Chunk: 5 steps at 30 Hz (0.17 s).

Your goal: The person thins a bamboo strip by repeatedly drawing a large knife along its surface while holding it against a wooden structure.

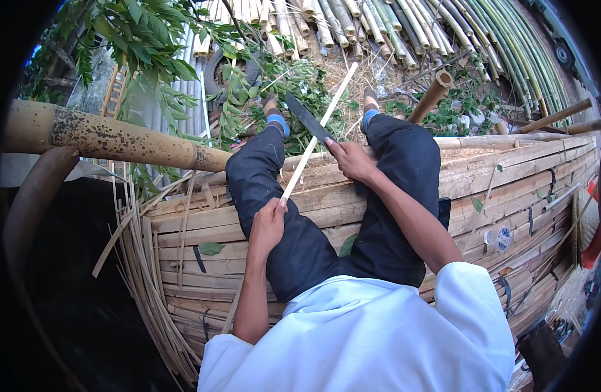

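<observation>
My left hand (267,227) is closed round the near end of a pale bamboo strip (329,112), which slants up and away to the right between my knees. In my right hand (352,161) is the handle of a machete (307,119) with a long dark blade. The blade points up and to the left and crosses the strip near its middle. From this angle I cannot tell whether the edge touches the strip. The machete's handle is mostly hidden by my fingers. Both hands are in front of my thighs.
I sit on a stack of split bamboo slats (202,225). A thick bamboo pole (127,138) runs along the left, and thin strips (147,274) bend below it. Leafy branches (140,39) hang at upper left. Bamboo poles (470,32) lie beyond my feet, near a tyre (215,73).
</observation>
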### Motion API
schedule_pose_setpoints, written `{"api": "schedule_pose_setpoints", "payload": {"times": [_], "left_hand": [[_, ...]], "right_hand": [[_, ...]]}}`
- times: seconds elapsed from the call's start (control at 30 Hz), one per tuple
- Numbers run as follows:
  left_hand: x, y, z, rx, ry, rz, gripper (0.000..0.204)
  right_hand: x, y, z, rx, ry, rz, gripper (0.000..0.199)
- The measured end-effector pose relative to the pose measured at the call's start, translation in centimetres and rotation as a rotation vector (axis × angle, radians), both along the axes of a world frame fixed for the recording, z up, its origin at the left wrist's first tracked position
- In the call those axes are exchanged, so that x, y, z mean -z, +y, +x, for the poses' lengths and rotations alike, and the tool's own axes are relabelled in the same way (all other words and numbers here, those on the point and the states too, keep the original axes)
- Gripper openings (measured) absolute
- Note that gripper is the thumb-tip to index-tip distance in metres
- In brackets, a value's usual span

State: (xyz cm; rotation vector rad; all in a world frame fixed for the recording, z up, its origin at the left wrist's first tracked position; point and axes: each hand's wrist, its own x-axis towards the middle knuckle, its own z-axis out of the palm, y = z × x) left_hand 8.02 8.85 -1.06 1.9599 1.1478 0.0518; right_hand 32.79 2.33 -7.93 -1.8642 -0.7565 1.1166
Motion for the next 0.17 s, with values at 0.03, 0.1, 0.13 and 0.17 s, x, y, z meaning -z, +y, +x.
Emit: {"api": "schedule_pose_setpoints", "payload": {"times": [0.03, 0.1, 0.13, 0.17], "left_hand": [[0.0, 0.2, 0.0, -0.002, -0.001, -0.046, 0.031], [0.0, -0.1, -0.4, -0.020, 0.004, -0.096, 0.032], [0.2, -0.2, -0.5, -0.026, -0.024, -0.115, 0.033], [0.4, 0.1, -0.3, -0.019, -0.054, -0.130, 0.034]], "right_hand": [[0.6, 0.0, 0.8, 0.004, -0.003, 0.000, 0.054], [-1.2, 0.1, 1.4, 0.347, 0.267, 0.144, 0.054], [-0.5, 0.2, 1.4, 0.311, 0.189, 0.123, 0.054], [-0.4, 0.1, 1.1, 0.068, 0.168, 0.020, 0.053]]}}
